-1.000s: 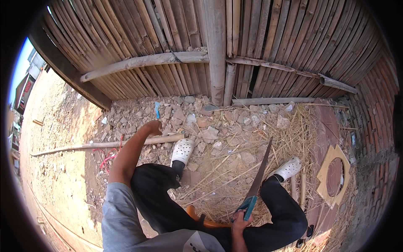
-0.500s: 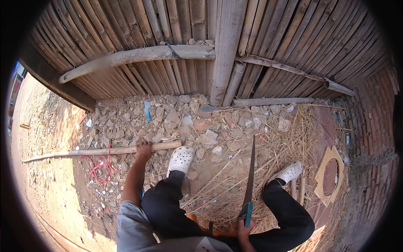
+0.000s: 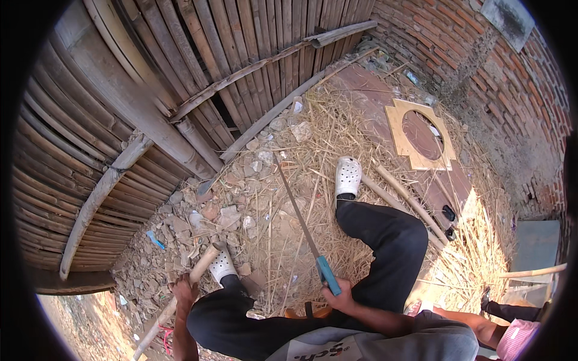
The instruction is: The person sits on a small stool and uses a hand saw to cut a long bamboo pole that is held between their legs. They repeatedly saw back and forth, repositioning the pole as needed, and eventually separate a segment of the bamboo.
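Pole (image 3: 205, 263) cut off (btm L).

A wooden board (image 3: 395, 123) with a round hole lies near the brick wall (image 3: 503, 90); loose straw (image 3: 322, 129) and broken stones (image 3: 229, 218) lie beside the bamboo wall (image 3: 262, 42).

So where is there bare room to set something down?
Barest is the brown board, though not wholly clear, between the cut-out panel and where the bamboo wall meets the brick wall. Crowded: straw beneath the saw, rubble beside the left hand's pole.
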The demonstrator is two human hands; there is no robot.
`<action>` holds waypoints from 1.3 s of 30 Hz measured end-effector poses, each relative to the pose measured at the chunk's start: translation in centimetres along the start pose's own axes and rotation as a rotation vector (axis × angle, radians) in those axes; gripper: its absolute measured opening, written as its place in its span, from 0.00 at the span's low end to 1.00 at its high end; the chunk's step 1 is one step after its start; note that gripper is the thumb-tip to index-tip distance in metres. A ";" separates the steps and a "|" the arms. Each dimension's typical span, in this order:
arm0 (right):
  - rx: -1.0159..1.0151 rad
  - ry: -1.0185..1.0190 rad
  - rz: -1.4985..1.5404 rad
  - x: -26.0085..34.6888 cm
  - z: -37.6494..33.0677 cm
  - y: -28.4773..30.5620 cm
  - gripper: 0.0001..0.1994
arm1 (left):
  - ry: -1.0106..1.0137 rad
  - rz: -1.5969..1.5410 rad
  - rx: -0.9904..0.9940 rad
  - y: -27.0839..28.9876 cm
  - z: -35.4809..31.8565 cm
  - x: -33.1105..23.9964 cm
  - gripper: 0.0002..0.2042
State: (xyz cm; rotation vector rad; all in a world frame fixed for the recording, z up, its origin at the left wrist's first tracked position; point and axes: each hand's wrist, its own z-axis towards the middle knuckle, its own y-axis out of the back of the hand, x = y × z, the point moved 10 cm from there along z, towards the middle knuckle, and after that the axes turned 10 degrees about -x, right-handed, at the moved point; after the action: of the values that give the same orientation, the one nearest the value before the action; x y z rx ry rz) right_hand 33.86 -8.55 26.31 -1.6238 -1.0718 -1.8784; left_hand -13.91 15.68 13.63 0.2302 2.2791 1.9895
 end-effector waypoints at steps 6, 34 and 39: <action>-0.018 0.091 0.067 4.1 -4.1 12.5 0.06 | -0.153 -0.055 -0.083 13.8 -7.2 -18.2 0.23; -0.407 -0.191 0.542 -9.3 6.1 22.8 0.07 | -0.372 -0.290 -0.049 -1.1 17.7 -77.3 0.21; -0.435 -0.339 0.587 -12.1 6.4 18.3 0.07 | -0.265 -0.539 -0.102 -4.3 17.8 -72.0 0.28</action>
State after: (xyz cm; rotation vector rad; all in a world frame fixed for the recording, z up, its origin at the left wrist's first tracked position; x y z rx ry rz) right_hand 54.22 -16.55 19.71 -2.2508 -0.2247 -1.5247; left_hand 59.81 19.17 5.60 -0.1160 1.8224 1.6723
